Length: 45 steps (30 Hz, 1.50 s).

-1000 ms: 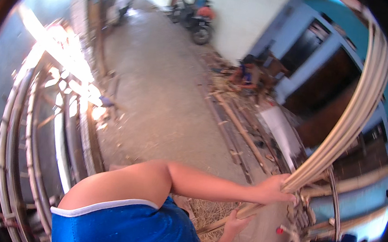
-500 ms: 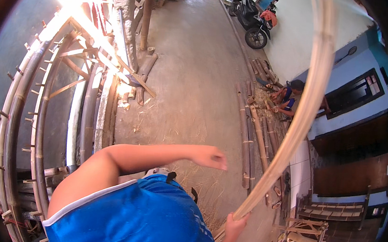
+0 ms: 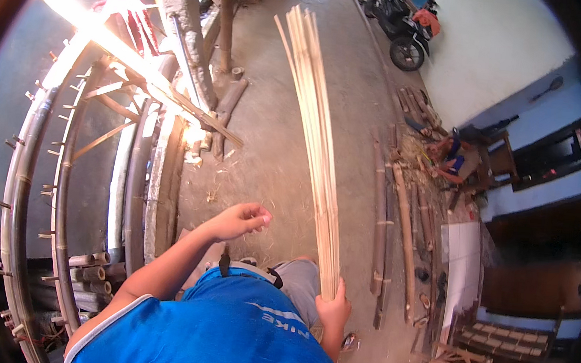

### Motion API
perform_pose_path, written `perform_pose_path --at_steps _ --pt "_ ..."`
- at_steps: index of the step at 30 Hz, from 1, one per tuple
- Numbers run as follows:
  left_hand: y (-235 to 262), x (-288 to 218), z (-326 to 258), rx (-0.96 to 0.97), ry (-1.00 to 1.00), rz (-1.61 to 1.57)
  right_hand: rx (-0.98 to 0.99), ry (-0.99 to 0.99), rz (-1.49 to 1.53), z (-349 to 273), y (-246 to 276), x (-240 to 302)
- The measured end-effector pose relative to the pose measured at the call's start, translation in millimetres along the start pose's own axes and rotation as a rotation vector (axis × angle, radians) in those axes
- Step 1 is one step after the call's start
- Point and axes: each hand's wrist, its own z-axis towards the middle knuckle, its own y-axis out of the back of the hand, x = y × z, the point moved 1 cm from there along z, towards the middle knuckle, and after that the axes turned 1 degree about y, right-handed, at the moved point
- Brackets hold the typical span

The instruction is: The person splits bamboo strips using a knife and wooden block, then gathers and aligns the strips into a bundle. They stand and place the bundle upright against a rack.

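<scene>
A bundle of long, pale split bamboo strips stands up in front of me, its upper ends fanned slightly apart. My right hand is closed round the lower end of the bundle. To the left of the strips, my left hand hovers in front of my body, apart from them. Its fingers are loosely bent, and nothing shows between them.
Bamboo poles lie along the floor at the right, near a seated person. A pegged bamboo rack stands at the left beside a rough post. A motorbike is parked at the far right.
The bundle has swung from leaning far right to nearly upright, and its far ends now show. My right hand has moved slightly up and left; my left hand has drawn back to the left.
</scene>
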Motion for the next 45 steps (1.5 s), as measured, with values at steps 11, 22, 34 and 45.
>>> perform_pose_path --at_steps 11,22,34,45 --pt "-32 -62 140 -0.5 0.151 -0.404 0.336 0.366 0.018 186 2 -48" --pt "23 -86 186 -1.007 -0.203 -0.464 0.603 0.939 0.172 380 -19 93" --pt "275 -113 109 -1.655 -0.751 -0.651 0.832 1.287 0.21 408 -168 417" --pt "504 -128 -4 -1.901 -0.841 -0.242 0.808 1.317 0.072 497 -229 632"
